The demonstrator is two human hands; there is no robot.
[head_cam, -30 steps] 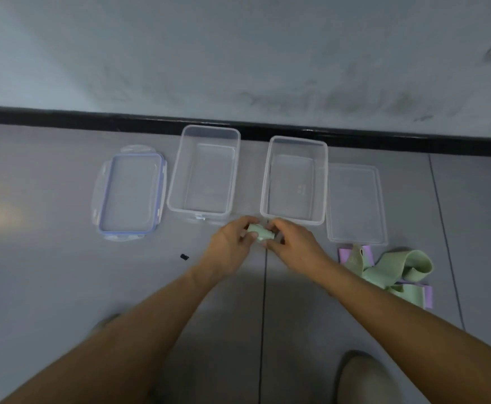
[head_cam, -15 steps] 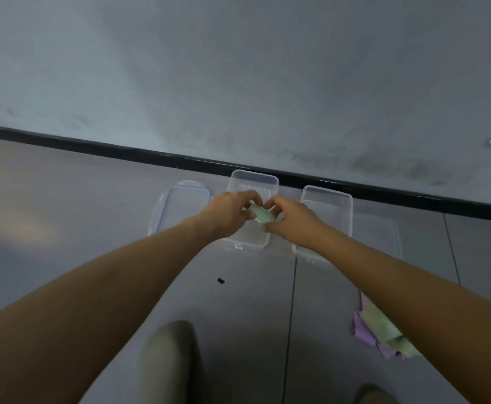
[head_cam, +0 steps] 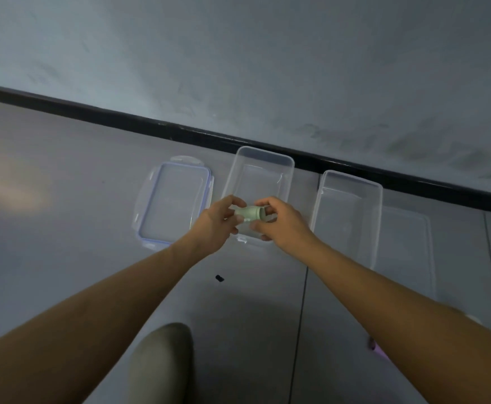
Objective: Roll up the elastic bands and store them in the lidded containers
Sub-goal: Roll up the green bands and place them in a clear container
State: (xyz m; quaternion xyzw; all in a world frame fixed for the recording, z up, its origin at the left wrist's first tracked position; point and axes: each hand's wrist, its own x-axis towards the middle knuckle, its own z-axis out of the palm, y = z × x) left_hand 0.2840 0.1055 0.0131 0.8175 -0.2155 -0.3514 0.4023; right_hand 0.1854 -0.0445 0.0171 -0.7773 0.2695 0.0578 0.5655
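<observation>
A rolled pale green elastic band (head_cam: 250, 214) is held between both hands above the near end of the left clear container (head_cam: 263, 158). My left hand (head_cam: 215, 225) pinches its left end and my right hand (head_cam: 282, 223) grips its right end. A second clear container (head_cam: 352, 182) stands to the right. A blue-rimmed lid (head_cam: 174, 202) lies left of the containers, and a plain clear lid (head_cam: 407, 252) lies at the far right. A purple scrap of the remaining bands (head_cam: 379, 349) shows under my right forearm; the rest is hidden.
Everything lies on a grey tiled floor beside a wall with a black skirting strip (head_cam: 121, 118). A small black speck (head_cam: 219, 277) lies on the floor between my forearms. My knee (head_cam: 162, 363) rises at the bottom of the view.
Both hands carried the green roll from the floor in front of the containers up and over the left container. The camera tilted and shifted left, so the loose bands dropped almost out of view.
</observation>
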